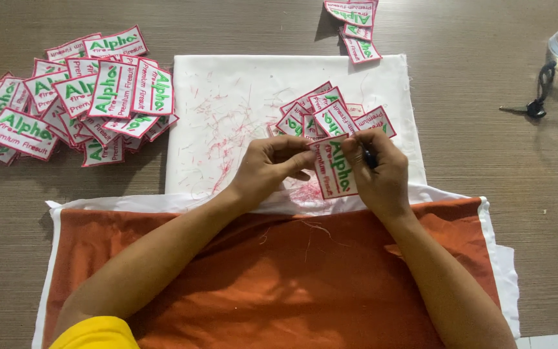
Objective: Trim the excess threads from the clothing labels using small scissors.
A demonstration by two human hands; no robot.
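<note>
A rectangular white embroidered patch with a red border and green lettering is held upright between both hands above the near edge of a white cloth sheet at the table's middle. The left hand pinches the patch's left edge between thumb and fingers; the right hand grips its upper right corner while also clenching a small dark tool. Red thread trimmings litter the sheet. A small heap of matching patches lies just beyond the fingers, and a large heap sits toward the table's left edge. An orange cloth covers the near edge.
</note>
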